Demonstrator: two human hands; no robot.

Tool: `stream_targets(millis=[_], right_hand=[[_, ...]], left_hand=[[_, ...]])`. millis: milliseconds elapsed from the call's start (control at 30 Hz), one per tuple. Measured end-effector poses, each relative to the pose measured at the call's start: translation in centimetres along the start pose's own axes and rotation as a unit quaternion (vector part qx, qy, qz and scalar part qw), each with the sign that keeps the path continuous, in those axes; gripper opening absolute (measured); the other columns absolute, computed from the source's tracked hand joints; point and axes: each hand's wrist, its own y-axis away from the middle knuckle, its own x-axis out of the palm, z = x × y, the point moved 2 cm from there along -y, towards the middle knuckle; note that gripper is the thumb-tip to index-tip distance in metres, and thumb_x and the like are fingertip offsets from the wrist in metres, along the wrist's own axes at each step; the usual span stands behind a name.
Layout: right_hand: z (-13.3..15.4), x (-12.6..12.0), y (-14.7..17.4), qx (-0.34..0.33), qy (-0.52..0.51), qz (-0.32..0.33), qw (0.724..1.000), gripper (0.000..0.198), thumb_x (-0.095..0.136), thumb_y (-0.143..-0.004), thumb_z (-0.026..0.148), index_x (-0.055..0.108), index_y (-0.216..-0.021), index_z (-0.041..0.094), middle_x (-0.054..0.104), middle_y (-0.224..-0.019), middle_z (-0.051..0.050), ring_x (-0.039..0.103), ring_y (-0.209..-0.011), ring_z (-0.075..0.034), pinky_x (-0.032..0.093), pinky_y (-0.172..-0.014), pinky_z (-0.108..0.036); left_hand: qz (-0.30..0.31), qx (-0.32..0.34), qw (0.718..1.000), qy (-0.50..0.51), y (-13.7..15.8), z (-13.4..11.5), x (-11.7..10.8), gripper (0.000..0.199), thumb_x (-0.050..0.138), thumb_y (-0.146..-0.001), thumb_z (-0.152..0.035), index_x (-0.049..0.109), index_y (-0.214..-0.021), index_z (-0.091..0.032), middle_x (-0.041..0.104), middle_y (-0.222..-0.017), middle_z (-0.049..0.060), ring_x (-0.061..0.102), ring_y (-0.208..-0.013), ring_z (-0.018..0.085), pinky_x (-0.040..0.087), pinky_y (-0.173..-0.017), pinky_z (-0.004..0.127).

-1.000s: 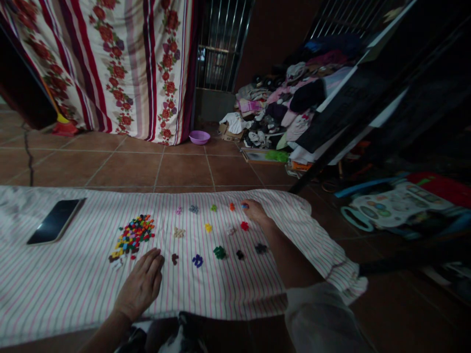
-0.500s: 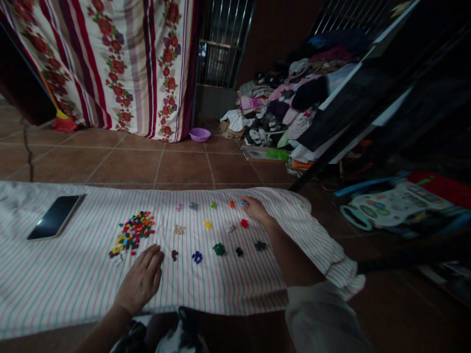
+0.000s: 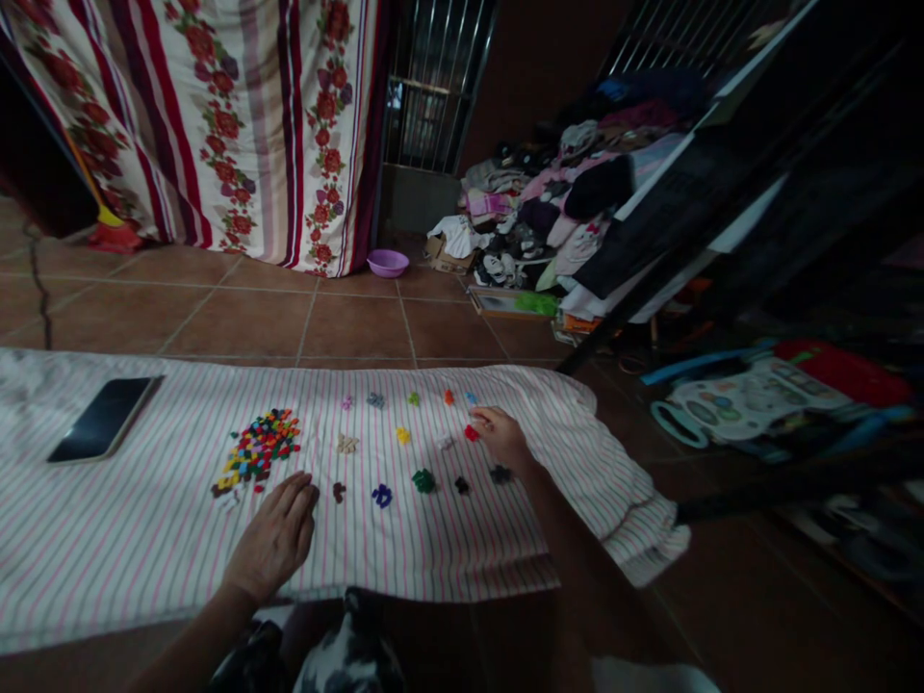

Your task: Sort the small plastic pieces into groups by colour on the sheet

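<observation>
My left hand [image 3: 275, 534] lies flat on the striped cloth with its fingers stretched out, beside the mixed heap of small coloured blocks [image 3: 261, 448]. Over the right side of the cloth, my right hand [image 3: 500, 435] has its fingers apart and nothing visible in them. Its fingertips are close to the red blocks [image 3: 472, 434], just below the light blue blocks [image 3: 472, 397]. Small single-colour groups lie in rows, among them orange blocks [image 3: 449, 397], yellow blocks [image 3: 402, 436], dark green blocks [image 3: 423, 480], dark blue blocks [image 3: 382, 496] and brown blocks [image 3: 339, 492].
A smartphone [image 3: 105, 420] rests on the cloth [image 3: 166, 568] at the left. Beyond it stand a purple basin [image 3: 388, 263] and a floral curtain [image 3: 274, 135]. Piled clothes [image 3: 555, 192] and a toy panel [image 3: 751, 399] are at the right.
My right hand has drawn back from the light blue blocks toward the red ones, leaving the light blue blocks in view. My left hand stays in place; the view has shifted slightly.
</observation>
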Motion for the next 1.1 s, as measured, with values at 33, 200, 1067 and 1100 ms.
stream_targets(millis=[33, 200, 1067, 1100], right_hand=[[0.4, 0.2, 0.8, -0.01, -0.008, 0.0, 1.0, 0.024, 0.053, -0.078, 0.018, 0.069, -0.096, 0.018, 0.068, -0.096, -0.007, 0.064, -0.083, -0.016, 0.051, -0.08, -0.029], [2.9, 2.1, 3.7, -0.059, -0.049, 0.008, 0.997, 0.022, 0.052, -0.081, 0.018, 0.067, -0.097, 0.018, 0.067, -0.096, -0.008, 0.064, -0.082, -0.017, 0.053, -0.076, -0.03], [10.7, 9.8, 1.6, -0.106, 0.067, 0.065, 0.99, 0.034, 0.053, -0.084, 0.014, 0.066, -0.114, 0.019, 0.066, -0.111, -0.008, 0.057, -0.105, -0.019, 0.041, -0.096, -0.033], [10.7, 9.9, 1.6, -0.115, 0.068, 0.073, 0.988, 0.033, 0.053, -0.084, 0.013, 0.066, -0.113, 0.019, 0.067, -0.11, -0.008, 0.058, -0.104, -0.019, 0.041, -0.095, -0.033]], left_hand=[[-0.001, -0.001, 1.0, -0.003, 0.0, 0.0, 0.0, 0.027, 0.044, -0.086, -0.011, 0.056, -0.109, -0.013, 0.06, -0.114, 0.012, 0.052, -0.116, 0.024, 0.052, -0.095, 0.039], [-0.005, -0.008, 1.0, 0.004, 0.0, -0.1, -0.1, 0.027, 0.042, -0.086, -0.012, 0.058, -0.107, -0.013, 0.061, -0.112, 0.012, 0.052, -0.116, 0.023, 0.051, -0.096, 0.039], [-0.001, -0.054, 0.998, 0.025, 1.0, 0.2, 0.9, 0.03, 0.042, -0.085, -0.011, 0.059, -0.109, -0.014, 0.062, -0.115, 0.011, 0.052, -0.118, 0.023, 0.05, -0.1, 0.041], [0.0, -0.053, 0.998, 0.026, 0.9, 0.2, 0.8, 0.031, 0.042, -0.085, -0.011, 0.059, -0.109, -0.015, 0.062, -0.115, 0.011, 0.052, -0.119, 0.023, 0.05, -0.099, 0.041]])
